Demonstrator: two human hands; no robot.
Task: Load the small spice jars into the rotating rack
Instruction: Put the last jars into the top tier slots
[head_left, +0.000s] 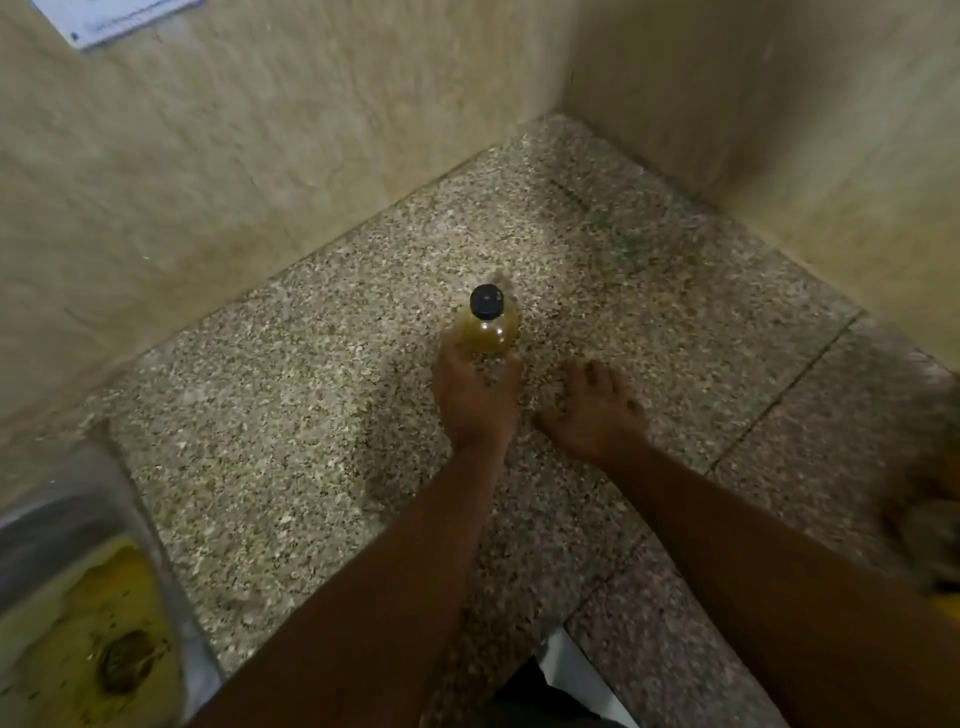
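Left hand (475, 397) wraps the lower body of 1 small spice jar (487, 327), fingers curled around its rounded, clear, yellow-green sides. It stands upright, black screw cap on top, on the speckled stone table (291, 395) toward the back corner where 2 beige walls meet. My right hand (597, 410) rests flat just beside it, fingers spread, empty. No rack is in view.

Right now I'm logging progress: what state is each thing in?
Jar: upright on counter, black cap on, yellowish contents.
Left hand: gripping jar's base.
Right hand: open, flat on counter.
Sink: yellow residue inside.
Rack: not in view.
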